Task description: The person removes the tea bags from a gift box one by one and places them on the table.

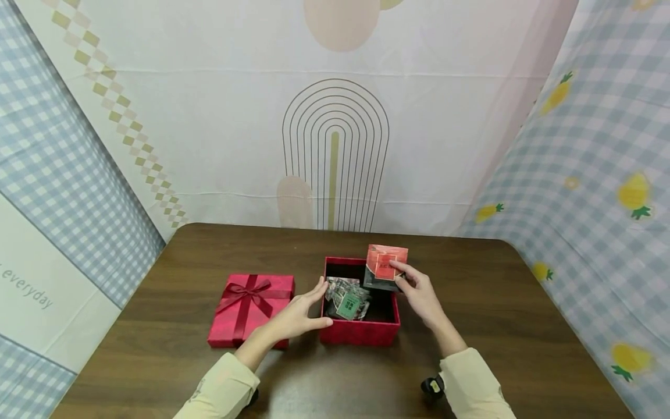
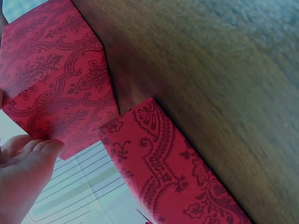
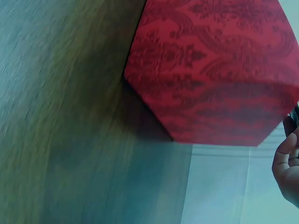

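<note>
An open red gift box (image 1: 360, 333) sits mid-table with several small packets (image 1: 348, 299) inside. My left hand (image 1: 302, 314) rests with straight fingers against the box's left wall, thumb at its front corner. My right hand (image 1: 416, 288) pinches a red packet (image 1: 384, 266) upright over the box's right rear corner. The box's red lid (image 1: 250, 308) with a ribbon bow lies to the left. In the left wrist view the patterned box wall (image 2: 56, 88) and lid (image 2: 173, 172) show beside my fingers (image 2: 32, 151). The right wrist view shows the box's outer wall (image 3: 210, 70) and a fingertip (image 3: 287, 161).
The brown wooden table (image 1: 497, 302) stretches around the box. Patterned cloth backdrops (image 1: 335, 116) close in the back and both sides. A small black object (image 1: 432, 386) sits by my right sleeve near the front edge.
</note>
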`<state>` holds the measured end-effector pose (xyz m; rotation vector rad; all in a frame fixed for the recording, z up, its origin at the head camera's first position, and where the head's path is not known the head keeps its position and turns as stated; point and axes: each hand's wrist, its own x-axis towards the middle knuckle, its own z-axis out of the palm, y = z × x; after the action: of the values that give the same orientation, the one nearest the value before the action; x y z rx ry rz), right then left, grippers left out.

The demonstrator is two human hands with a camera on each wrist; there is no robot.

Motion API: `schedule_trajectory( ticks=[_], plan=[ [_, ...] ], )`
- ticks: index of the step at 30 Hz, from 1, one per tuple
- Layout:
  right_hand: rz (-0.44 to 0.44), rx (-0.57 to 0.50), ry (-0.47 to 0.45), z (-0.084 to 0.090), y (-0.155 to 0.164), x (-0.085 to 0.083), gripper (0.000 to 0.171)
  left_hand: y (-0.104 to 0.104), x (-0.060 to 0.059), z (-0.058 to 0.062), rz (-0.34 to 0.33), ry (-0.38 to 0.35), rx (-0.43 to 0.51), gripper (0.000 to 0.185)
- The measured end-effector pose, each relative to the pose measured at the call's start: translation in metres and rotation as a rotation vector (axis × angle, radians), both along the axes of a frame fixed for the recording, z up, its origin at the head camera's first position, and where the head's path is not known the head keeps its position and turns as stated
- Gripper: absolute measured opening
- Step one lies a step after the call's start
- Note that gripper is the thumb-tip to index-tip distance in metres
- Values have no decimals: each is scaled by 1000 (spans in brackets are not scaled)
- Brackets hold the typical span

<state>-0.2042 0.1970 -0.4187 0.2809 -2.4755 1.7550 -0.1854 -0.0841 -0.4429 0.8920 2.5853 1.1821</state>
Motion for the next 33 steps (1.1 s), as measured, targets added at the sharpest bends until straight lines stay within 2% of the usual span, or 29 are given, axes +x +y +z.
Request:
schedule_trajectory(
  ticks=[4,13,17,25,33],
  plan=[
    [-48,-11,31,-9,12,-4,33,0,0,1,3,-8,1,80],
    [-97,-18,76,-14,33,-4,31,0,0,1,3,-3,-6,80],
    [-125,-51,61,-13,38,-2,31,0,0,1,3,-5,-4,79],
    [-135,-75,6,-27,56,-8,32,0,0,2,-1,-4,-2,79],
    [-112,0,-81,-31,67,-15,32,0,0,3,-4,-16,-2,79]
  ],
)
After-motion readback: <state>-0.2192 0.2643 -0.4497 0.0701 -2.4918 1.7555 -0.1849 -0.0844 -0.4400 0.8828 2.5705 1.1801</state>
